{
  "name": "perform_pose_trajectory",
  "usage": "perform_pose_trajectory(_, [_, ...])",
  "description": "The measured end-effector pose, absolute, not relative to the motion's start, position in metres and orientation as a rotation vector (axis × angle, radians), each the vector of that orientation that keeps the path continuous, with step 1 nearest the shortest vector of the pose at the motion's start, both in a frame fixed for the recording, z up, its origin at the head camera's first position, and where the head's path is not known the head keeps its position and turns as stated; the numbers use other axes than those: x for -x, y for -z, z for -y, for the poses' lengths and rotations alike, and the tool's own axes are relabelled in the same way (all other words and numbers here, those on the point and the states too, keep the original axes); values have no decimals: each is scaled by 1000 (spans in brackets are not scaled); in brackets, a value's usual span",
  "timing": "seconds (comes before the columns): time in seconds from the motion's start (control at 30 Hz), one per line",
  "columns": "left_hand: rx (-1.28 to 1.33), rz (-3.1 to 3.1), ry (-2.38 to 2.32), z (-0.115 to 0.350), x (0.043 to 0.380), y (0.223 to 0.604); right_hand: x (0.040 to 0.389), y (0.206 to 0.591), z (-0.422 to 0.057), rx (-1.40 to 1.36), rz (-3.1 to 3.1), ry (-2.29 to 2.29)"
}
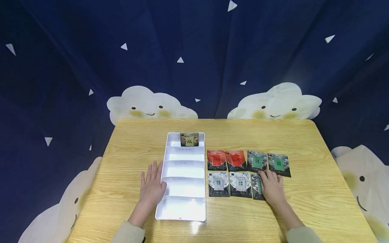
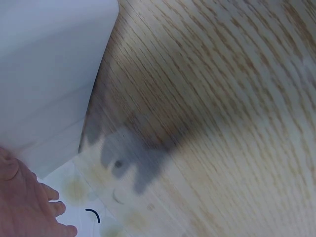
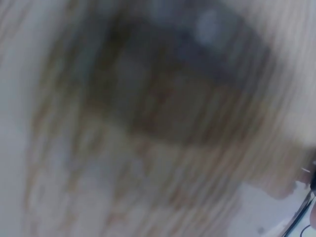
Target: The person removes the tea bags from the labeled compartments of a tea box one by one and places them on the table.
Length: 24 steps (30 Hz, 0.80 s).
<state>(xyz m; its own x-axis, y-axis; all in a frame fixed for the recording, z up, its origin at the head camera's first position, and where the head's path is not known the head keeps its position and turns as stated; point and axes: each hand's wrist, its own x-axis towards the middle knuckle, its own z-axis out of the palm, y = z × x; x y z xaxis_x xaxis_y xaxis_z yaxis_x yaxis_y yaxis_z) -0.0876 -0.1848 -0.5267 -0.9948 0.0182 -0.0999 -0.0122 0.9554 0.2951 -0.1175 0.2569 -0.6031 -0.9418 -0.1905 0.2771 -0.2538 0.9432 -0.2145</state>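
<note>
A white tray (image 1: 180, 221) with several compartments stands left of centre in the head view. My left hand (image 1: 152, 187) rests along its left rim, fingers straight and spread, thumb over the edge. In the left wrist view, part of that hand (image 2: 24, 202) shows beside the tray's side wall (image 2: 54, 79). My right hand (image 1: 271, 187) is over a dark tea sachet with a green label (image 1: 256, 185), its bent fingers gripping the sachet's right side and hiding part of it. In the blurred right wrist view, a dark sachet edge (image 3: 297, 217) shows by a fingertip.
A brown and gold sachet (image 1: 189, 140) stands in the tray's far compartment. Right of the tray lie two red sachets (image 1: 216, 160), two green-labelled ones (image 1: 257, 161) and, nearer, two white-topped ones (image 1: 218, 184). Behind the wooden table (image 1: 237, 219) hangs a dark blue curtain (image 1: 194, 40).
</note>
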Motion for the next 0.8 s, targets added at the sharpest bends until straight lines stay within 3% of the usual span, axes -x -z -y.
perform_pose_trajectory(0.8, [6,-2995,-458,185,87,526,117,607,-253,-271,2801,-358])
